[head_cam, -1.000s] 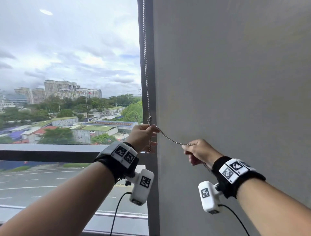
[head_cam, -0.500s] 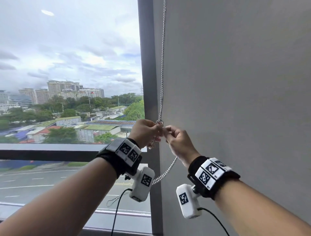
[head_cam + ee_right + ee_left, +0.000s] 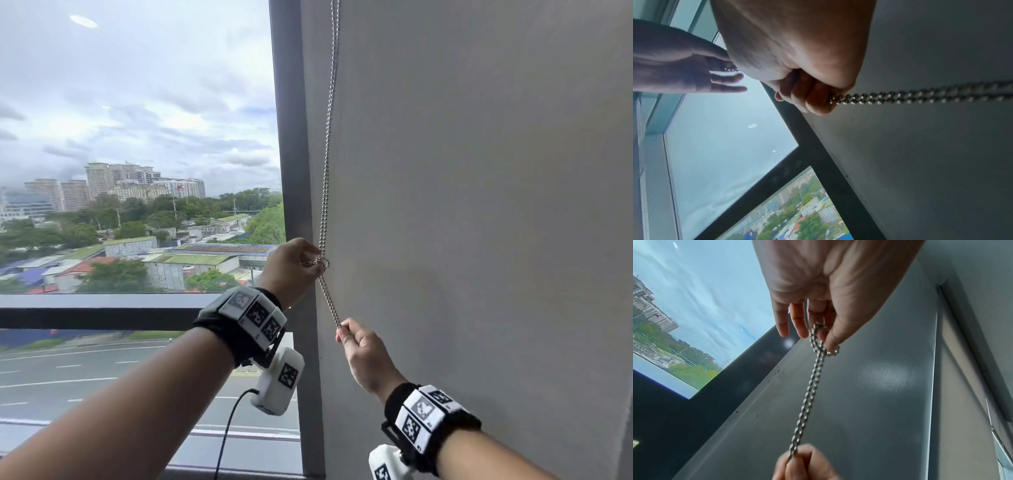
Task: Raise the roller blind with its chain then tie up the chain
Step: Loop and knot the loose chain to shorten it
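The silver bead chain (image 3: pixel 328 137) hangs doubled down the edge of the grey wall. My left hand (image 3: pixel 317 260) pinches a small loop of it (image 3: pixel 323 263) between thumb and fingers, and the left wrist view shows the chain crossing itself at that loop (image 3: pixel 821 344). Below the loop, a taut doubled length (image 3: pixel 807 399) runs to my right hand (image 3: pixel 342 334), a short way lower. The right hand's curled fingers (image 3: pixel 813 100) grip that chain (image 3: pixel 920 95). The blind itself is out of sight above the bare window glass.
A dark vertical window post (image 3: pixel 291 137) stands just left of the chain. The plain grey wall (image 3: pixel 479 205) fills the right side. A dark horizontal rail (image 3: pixel 102 305) crosses the window at wrist height. A cable (image 3: pixel 226 435) hangs from my left wrist camera.
My right hand came in to meet the left at the loop, then dropped straight down, drawing the doubled chain taut. The left hand stayed at the loop.
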### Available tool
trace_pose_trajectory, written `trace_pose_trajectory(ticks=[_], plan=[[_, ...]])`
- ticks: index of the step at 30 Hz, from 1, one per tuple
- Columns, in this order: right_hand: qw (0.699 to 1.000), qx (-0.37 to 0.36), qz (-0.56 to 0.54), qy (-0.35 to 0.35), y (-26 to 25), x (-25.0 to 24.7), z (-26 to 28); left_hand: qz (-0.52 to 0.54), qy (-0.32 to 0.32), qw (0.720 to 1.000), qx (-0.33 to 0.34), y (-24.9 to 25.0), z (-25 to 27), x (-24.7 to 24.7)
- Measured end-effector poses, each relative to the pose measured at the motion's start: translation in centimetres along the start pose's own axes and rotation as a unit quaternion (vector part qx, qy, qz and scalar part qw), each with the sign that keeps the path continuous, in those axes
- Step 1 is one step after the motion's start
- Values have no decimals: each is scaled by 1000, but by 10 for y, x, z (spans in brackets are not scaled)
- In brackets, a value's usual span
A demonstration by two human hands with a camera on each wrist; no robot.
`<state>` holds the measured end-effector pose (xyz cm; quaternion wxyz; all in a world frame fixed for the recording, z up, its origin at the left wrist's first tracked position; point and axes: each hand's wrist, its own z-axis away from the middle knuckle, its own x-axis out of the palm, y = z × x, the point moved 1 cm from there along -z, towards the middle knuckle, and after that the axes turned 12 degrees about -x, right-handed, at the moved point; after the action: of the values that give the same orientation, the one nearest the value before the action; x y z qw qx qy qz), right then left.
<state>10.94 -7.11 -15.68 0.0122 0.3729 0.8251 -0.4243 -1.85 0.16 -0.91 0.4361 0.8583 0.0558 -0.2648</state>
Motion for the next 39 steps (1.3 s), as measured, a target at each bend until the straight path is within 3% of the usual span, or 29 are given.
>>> trace_pose_trajectory(ticks=[6, 12, 17, 22, 28, 34, 39], plan=[[998, 42, -29, -40, 18, -2, 6, 29, -44, 999, 0, 3, 3, 14], [999, 13, 12, -46, 14, -6, 8, 75, -54, 995, -26, 7, 3, 24], [998, 49, 6, -50, 24, -3, 20, 65, -48, 996, -30, 5, -2, 26], [996, 24, 49, -65, 20, -4, 20, 184, -84, 977, -71, 6, 3, 25], [996, 47, 23, -68, 20, -6, 23, 217, -89, 968, -86, 4, 7, 24], [984, 132, -118, -20, 6, -29, 13, 333, -132, 927, -109, 6, 17, 26], [968, 175, -173, 43, -9, -65, -13, 412, -172, 886, -123, 4, 22, 19]])
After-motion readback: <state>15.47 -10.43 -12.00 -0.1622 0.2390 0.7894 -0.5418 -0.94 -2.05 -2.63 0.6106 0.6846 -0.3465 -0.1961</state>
